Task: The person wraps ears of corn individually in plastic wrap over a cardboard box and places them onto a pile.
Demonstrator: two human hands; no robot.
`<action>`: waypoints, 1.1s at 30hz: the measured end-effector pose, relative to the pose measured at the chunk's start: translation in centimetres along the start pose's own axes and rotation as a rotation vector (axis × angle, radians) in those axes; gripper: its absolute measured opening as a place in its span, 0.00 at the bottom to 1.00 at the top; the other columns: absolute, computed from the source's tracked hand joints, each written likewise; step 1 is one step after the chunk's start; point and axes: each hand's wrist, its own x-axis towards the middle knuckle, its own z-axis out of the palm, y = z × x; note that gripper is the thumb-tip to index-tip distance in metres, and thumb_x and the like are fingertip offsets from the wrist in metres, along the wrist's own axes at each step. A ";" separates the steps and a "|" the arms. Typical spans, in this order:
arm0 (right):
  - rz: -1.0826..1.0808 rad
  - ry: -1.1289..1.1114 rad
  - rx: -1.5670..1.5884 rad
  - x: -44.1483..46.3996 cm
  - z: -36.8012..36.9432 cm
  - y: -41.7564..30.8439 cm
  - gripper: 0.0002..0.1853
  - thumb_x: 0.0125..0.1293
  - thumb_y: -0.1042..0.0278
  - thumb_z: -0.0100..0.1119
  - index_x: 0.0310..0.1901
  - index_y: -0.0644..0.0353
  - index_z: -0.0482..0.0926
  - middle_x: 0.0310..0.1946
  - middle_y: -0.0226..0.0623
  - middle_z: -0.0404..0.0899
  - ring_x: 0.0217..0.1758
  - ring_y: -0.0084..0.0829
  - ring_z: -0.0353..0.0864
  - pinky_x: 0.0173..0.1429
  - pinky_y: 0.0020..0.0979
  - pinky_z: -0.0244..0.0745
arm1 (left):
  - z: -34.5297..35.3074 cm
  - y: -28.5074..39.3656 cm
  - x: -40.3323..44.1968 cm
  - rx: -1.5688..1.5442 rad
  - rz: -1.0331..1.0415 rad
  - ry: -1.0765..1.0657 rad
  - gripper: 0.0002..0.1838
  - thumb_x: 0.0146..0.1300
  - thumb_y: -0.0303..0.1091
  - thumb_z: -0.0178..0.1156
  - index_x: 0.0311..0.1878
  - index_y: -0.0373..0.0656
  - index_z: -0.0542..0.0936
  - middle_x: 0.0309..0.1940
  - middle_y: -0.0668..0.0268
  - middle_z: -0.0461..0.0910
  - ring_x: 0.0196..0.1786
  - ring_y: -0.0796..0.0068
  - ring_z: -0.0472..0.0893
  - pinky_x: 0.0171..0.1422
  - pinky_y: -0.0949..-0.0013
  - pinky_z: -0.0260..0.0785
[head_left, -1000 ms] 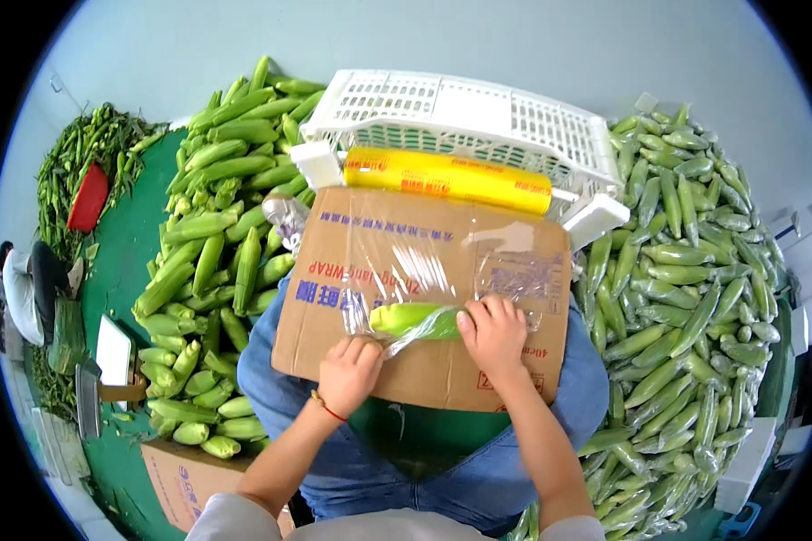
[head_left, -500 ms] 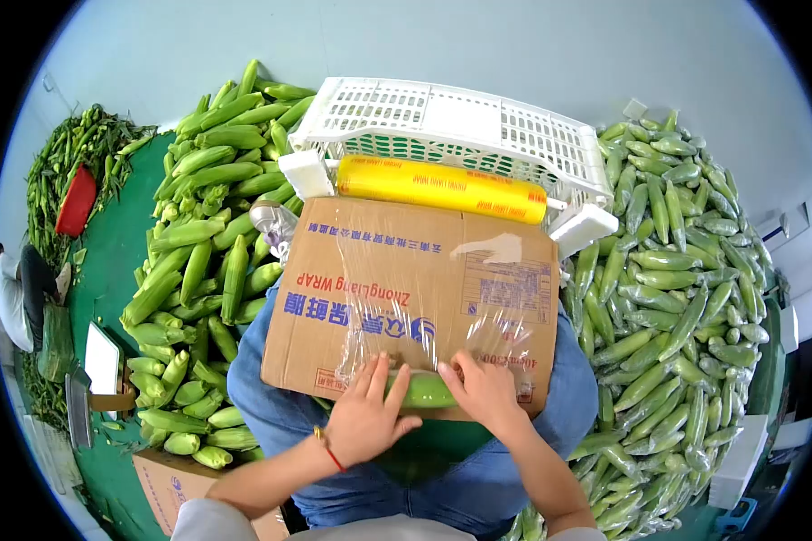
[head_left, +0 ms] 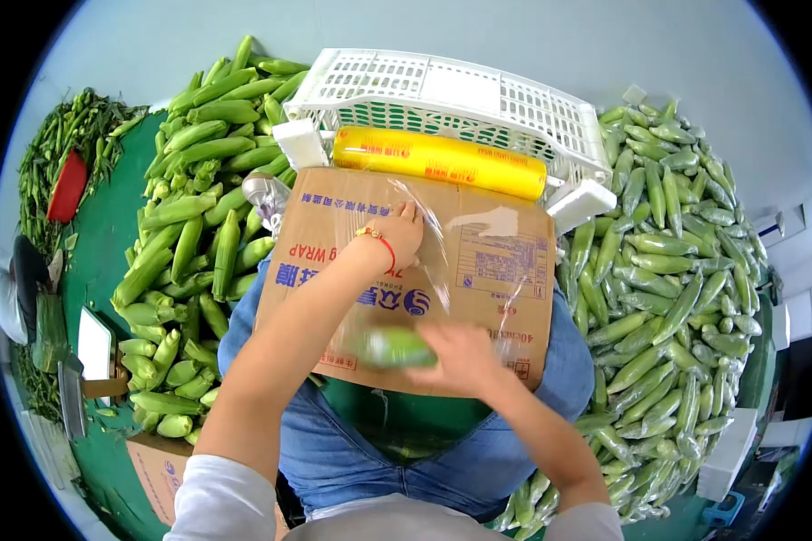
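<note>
My left hand (head_left: 399,236) reaches across the upper middle of a cardboard box (head_left: 505,334) lying on my lap. Its fingers point towards the wrap roll and rest on the clear plastic film (head_left: 431,216), with the thumb apart from them. Below it, my right hand (head_left: 460,356) is closed around the end of a green ear of corn (head_left: 392,346), smeared by motion just over the box's near edge. A yellow roll of plastic wrap (head_left: 438,162) is mounted on white holders at the box's far side.
Unwrapped corn (head_left: 189,212) is heaped on the left, and film-wrapped corn (head_left: 668,307) on the right. A white plastic crate (head_left: 460,90) stands behind the roll. Far left are a red scoop-like object (head_left: 67,187), husks and another person's sleeve (head_left: 9,288).
My left hand has left the corn and moved forward over the box towards the roll. My right hand has lifted the corn and shifted it slightly left and away from me.
</note>
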 end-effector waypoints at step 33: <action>0.154 0.715 1.460 -7.8 -6.9 -5.3 0.15 0.67 0.68 0.60 0.53 0.58 0.72 0.21 0.28 0.72 0.27 0.20 0.77 0.31 0.25 0.75 | 7.9 17.8 -24.7 -2.182 -0.558 0.068 0.43 0.71 0.69 0.31 0.60 0.34 0.73 0.54 0.56 0.78 0.27 0.68 0.82 0.09 0.75 0.63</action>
